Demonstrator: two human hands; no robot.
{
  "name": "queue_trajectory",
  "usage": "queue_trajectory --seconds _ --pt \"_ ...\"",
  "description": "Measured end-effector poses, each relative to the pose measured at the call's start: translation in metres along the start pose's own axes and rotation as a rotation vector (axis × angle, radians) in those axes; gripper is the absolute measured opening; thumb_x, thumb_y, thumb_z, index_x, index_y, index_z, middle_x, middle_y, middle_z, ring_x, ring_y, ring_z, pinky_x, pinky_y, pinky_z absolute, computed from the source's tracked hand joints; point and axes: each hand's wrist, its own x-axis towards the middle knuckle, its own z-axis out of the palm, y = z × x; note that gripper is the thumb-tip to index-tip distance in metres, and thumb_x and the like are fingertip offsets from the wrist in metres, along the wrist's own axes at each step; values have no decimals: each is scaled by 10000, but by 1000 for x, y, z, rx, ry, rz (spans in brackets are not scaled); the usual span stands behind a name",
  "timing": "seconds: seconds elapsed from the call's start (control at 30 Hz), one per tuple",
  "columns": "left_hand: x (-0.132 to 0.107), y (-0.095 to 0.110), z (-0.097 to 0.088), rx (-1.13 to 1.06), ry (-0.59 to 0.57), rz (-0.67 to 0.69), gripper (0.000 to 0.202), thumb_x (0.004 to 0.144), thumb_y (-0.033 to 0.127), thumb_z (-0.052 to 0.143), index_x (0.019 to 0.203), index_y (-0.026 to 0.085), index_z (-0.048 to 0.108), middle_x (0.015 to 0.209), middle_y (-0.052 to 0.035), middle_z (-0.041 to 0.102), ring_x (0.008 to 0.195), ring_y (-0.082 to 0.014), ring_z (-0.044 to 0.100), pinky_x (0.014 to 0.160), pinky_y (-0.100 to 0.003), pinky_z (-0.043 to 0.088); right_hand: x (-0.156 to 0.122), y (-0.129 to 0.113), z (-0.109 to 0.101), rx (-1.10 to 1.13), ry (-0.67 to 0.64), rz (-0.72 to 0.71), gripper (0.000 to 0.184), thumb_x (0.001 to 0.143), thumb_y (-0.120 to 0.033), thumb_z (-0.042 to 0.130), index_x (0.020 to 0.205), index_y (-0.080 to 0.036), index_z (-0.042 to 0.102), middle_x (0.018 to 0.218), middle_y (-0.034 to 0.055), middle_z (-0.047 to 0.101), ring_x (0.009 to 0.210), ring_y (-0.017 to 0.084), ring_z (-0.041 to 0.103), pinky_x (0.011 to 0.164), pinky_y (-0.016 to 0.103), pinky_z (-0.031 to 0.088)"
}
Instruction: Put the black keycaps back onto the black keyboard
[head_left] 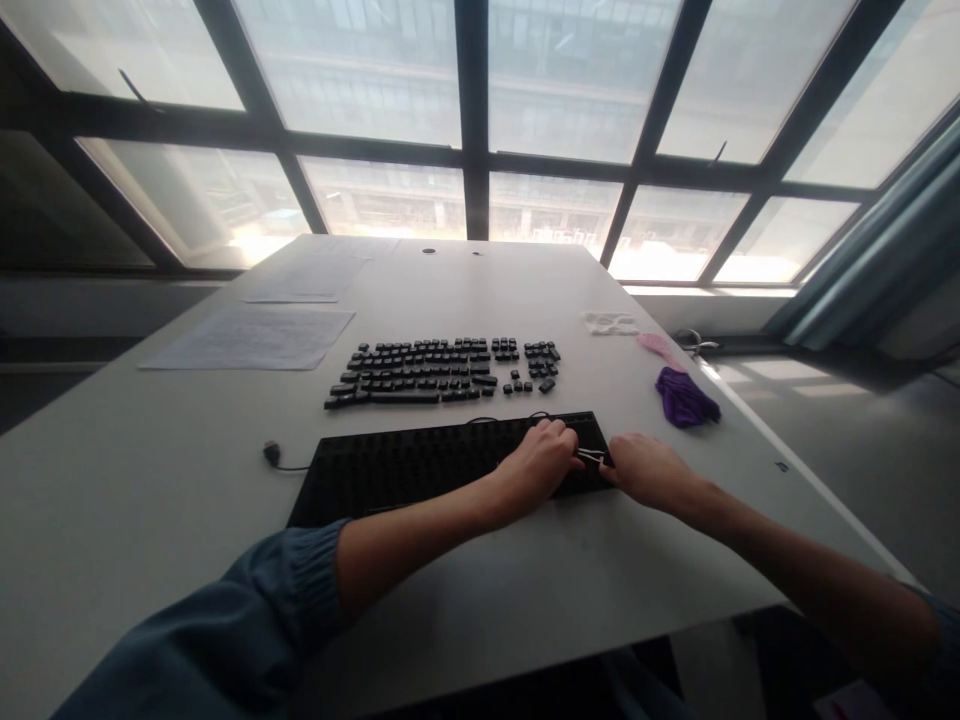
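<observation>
A black keyboard base (405, 465) with its keycaps off lies near the front of the white table (112, 470). My left hand (536, 462) rests curled on the base's right end. My right hand (649, 470) sits at the base's right edge, fingers closed on a thin metal tool (591, 456) that reaches toward my left fingers. The removed black keycaps (442, 372) lie behind the base, set out in keyboard layout.
Printed sheets (255, 338) lie at the back left. A purple cloth (684, 398), a pink item (658, 347) and a clear plastic bag (610, 322) sit at the right. The keyboard's cable plug (271, 454) lies left of the base. Large windows stand behind the table.
</observation>
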Motion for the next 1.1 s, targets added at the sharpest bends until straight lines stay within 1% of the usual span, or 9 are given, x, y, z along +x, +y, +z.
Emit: queue_trajectory --seconds 0.07,0.17,0.33,0.47,0.57,0.67,0.87,1.0,1.1 --pt "-2 -8 -6 62 3 -37 176 870 277 720 906 142 614 954 -84 618 944 -254 568 839 -366 463 2 0 -1 -34 13 -11 276 929 -359 597 994 -131 737 990 200 739 926 284 713 770 300 475" --pt "-6 -14 -9 34 31 -48 181 862 261 729 943 145 615 979 -75 626 955 -242 567 855 -359 463 5 1 0 -60 15 -30 276 930 -359 592 966 -134 748 951 195 744 895 272 717 771 295 472" --pt "-10 -15 -5 -70 74 -34 195 854 287 736 942 160 616 981 -59 632 963 -228 558 873 -349 461 6 7 3 -98 80 -78 266 911 -358 593 870 -144 745 868 178 742 782 261 702 656 291 411" --pt "-10 -15 -5 -107 92 -47 180 858 273 733 935 160 615 981 -61 632 966 -229 559 870 -350 463 7 23 6 49 154 -130 363 958 -393 500 771 -160 706 760 124 722 642 189 620 571 283 310" --pt "-11 -14 -6 -122 99 -42 179 862 276 731 937 162 616 983 -63 631 970 -230 564 872 -353 466 8 36 11 188 206 -105 448 986 -429 432 709 -160 659 661 82 677 593 155 547 566 277 292" --pt "-11 -15 -5 -123 109 -37 176 865 283 729 934 167 617 981 -63 628 975 -231 567 874 -357 469 7 38 18 234 175 -86 440 961 -458 464 678 -164 630 630 65 652 585 148 530 560 269 288" --pt "-10 -17 -2 -109 127 -20 189 857 289 736 927 165 611 975 -59 626 974 -234 566 873 -357 469 11 26 19 210 84 -35 373 917 -430 514 683 -165 632 638 69 645 569 150 531 526 268 267" --pt "-10 -16 -2 -121 125 -22 189 857 286 735 931 163 611 974 -56 625 971 -230 568 882 -352 467 16 27 15 238 -3 -100 372 910 -387 514 645 -150 624 603 52 614 542 131 504 511 255 276" --pt "-9 -15 -3 -130 116 -38 188 857 283 736 932 163 612 977 -58 625 978 -232 566 889 -351 466 16 27 14 231 16 -96 336 871 -355 546 619 -145 620 560 34 575 510 118 466 492 254 263"
